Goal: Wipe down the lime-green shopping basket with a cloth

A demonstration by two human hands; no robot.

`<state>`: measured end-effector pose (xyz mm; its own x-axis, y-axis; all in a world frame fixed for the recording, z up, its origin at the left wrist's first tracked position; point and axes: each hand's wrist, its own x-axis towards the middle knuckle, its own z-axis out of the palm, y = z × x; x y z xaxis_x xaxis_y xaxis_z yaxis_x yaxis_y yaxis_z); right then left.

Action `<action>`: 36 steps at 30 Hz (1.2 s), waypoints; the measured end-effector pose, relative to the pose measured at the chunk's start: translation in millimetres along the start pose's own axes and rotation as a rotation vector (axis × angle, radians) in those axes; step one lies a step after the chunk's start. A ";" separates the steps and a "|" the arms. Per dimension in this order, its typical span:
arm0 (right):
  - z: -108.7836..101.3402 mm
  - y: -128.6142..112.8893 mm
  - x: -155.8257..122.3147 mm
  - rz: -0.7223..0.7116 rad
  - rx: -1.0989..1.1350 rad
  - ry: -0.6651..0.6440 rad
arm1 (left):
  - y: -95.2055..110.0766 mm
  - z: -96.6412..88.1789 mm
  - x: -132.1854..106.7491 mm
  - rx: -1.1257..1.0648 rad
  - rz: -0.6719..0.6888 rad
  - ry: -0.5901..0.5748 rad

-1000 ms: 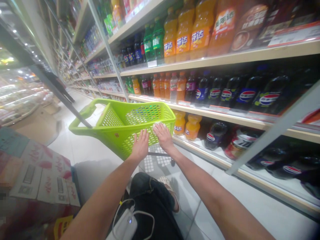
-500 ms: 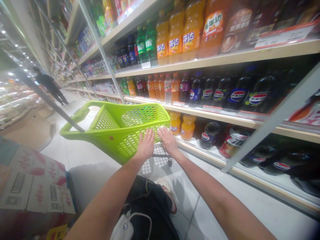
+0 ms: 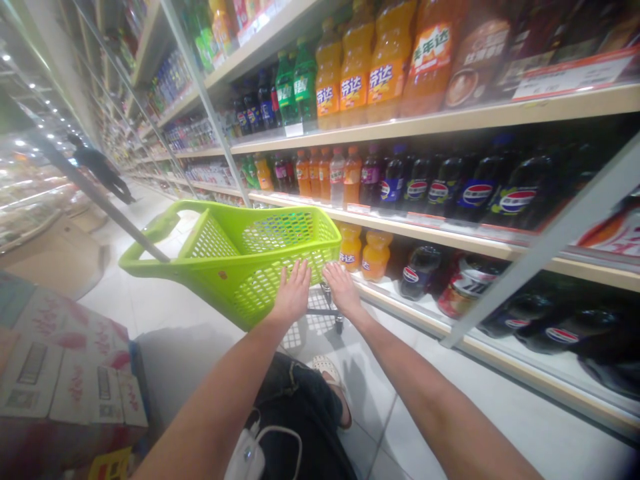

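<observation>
A lime-green plastic shopping basket (image 3: 235, 253) on wheels stands tilted in a store aisle, its grey pull handle slanting up to the left. My left hand (image 3: 291, 297) lies flat against the basket's near mesh wall, fingers stretched out. My right hand (image 3: 341, 287) rests beside it at the basket's near right corner, fingers also extended. Neither hand holds anything. The basket looks empty inside.
Shelves of soda bottles (image 3: 360, 73) run along the right, orange above, dark cola (image 3: 475, 187) in the middle. Stacked cardboard cartons (image 3: 65, 373) stand at the left. A person in dark clothes (image 3: 100, 173) walks far down the aisle. My leg and a white power bank (image 3: 247, 457) show below.
Both hands slid down from the basket's rim to lower on its near wall. The basket sits slightly further left and lower in view. The distant person has moved on down the aisle.
</observation>
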<state>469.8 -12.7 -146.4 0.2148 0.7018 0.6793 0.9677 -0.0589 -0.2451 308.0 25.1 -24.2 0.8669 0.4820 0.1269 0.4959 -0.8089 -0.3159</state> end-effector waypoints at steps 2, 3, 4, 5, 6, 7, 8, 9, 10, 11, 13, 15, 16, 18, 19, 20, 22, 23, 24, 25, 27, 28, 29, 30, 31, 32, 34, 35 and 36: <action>-10.4 -9.5 12.0 -0.024 0.009 0.065 | -4.9 0.2 -1.3 0.003 -0.019 0.004; -15.5 -15.0 21.1 -0.035 0.014 0.105 | -7.7 -0.4 -1.8 0.004 -0.035 0.006; -19.6 -20.5 31.0 -0.044 0.019 0.138 | -10.6 -1.3 -2.3 0.005 -0.052 0.008; -22.1 -25.5 40.4 -0.049 0.026 0.160 | -13.3 -2.4 -2.8 0.007 -0.069 0.009; -22.7 -29.8 48.0 -0.051 0.032 0.171 | -15.7 -3.6 -3.4 0.009 -0.083 0.010; -21.2 -32.8 53.0 -0.053 0.038 0.170 | -17.9 -4.6 -4.2 0.012 -0.093 0.009; -17.6 -34.7 54.6 -0.052 0.041 0.160 | -19.6 -5.2 -5.2 0.014 -0.098 0.005; -12.5 -35.3 52.7 -0.050 0.042 0.143 | -20.9 -5.4 -6.3 0.017 -0.100 0.000; -6.3 -34.8 47.4 -0.046 0.040 0.120 | -21.9 -5.0 -7.8 0.019 -0.099 -0.005; 0.4 -33.5 39.5 -0.044 0.037 0.092 | -22.7 -3.9 -9.4 0.020 -0.097 -0.010; 12.1 -29.9 19.4 -0.051 0.034 0.020 | -23.6 0.0 -13.3 0.024 -0.096 -0.013; 17.9 -27.5 1.5 -0.071 0.034 -0.043 | -24.5 5.2 -17.5 0.028 -0.094 -0.011; 18.0 -27.7 -3.9 -0.085 0.034 -0.060 | -25.1 7.5 -19.6 0.028 -0.094 -0.011; 13.0 -32.0 -4.6 -0.107 0.032 -0.042 | -27.2 10.5 -23.4 0.025 -0.097 -0.016; 8.7 -36.2 0.0 -0.115 0.033 -0.013 | -28.7 10.9 -24.9 0.023 -0.103 -0.020; 4.1 -41.5 7.4 -0.123 0.035 0.023 | -30.6 10.5 -26.2 0.022 -0.112 -0.023; -4.2 -53.8 26.5 -0.139 0.046 0.089 | -35.1 8.1 -28.0 0.021 -0.137 -0.028; -6.8 -59.9 36.1 -0.148 0.052 0.109 | -37.6 6.6 -28.6 0.023 -0.149 -0.028; -7.9 -65.3 44.3 -0.158 0.058 0.117 | -40.0 5.2 -29.1 0.025 -0.161 -0.026; -7.3 -69.6 50.5 -0.165 0.062 0.115 | -42.4 4.1 -29.6 0.026 -0.169 -0.024; -1.5 -73.9 54.4 -0.170 0.065 0.090 | -46.3 3.3 -30.9 0.032 -0.180 -0.017; 3.2 -73.9 52.1 -0.170 0.064 0.072 | -47.7 3.5 -31.8 0.034 -0.180 -0.013; 8.5 -72.7 47.3 -0.169 0.061 0.053 | -48.6 4.2 -33.1 0.035 -0.179 -0.010; 14.0 -70.5 40.5 -0.169 0.057 0.031 | -49.0 5.1 -34.7 0.035 -0.178 -0.009; 18.9 -67.8 32.7 -0.173 0.053 0.006 | -49.1 6.2 -36.6 0.033 -0.176 -0.009; 22.8 -65.1 24.6 -0.179 0.049 -0.023 | -48.9 7.4 -38.7 0.030 -0.175 -0.011; 26.2 -61.6 11.6 -0.188 0.044 -0.077 | -48.7 9.4 -43.1 0.023 -0.172 -0.016; 25.3 -61.7 8.3 -0.187 0.042 -0.091 | -48.9 10.1 -45.2 0.020 -0.173 -0.019; 22.8 -63.5 8.0 -0.185 0.042 -0.091 | -49.6 10.5 -46.9 0.017 -0.176 -0.021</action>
<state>407.1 12.8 -141.2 0.0190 0.7592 0.6506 0.9828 0.1052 -0.1515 242.2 46.1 -24.4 0.7657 0.6226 0.1614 0.6385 -0.7060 -0.3064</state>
